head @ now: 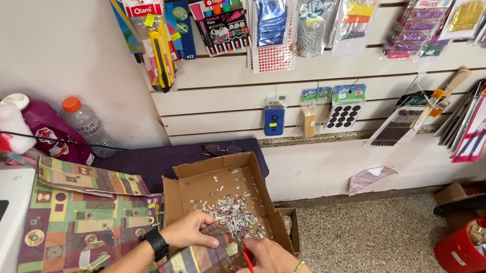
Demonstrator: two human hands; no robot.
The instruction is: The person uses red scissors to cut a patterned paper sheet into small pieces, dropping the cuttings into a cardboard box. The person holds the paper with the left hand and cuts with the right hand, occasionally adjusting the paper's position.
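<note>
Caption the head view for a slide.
Two hands, left hand holding patterned paper, right hand with red-handled scissors, over a cardboard box of paper scraps.

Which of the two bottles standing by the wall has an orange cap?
The clear plastic bottle has the orange cap. The other, a purple bottle to its left, has a white cap and is opaque.

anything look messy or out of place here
Small paper scraps litter the open cardboard box, under the left hand and right hand. A loose sheet also lies on the floor against the wall.
</note>
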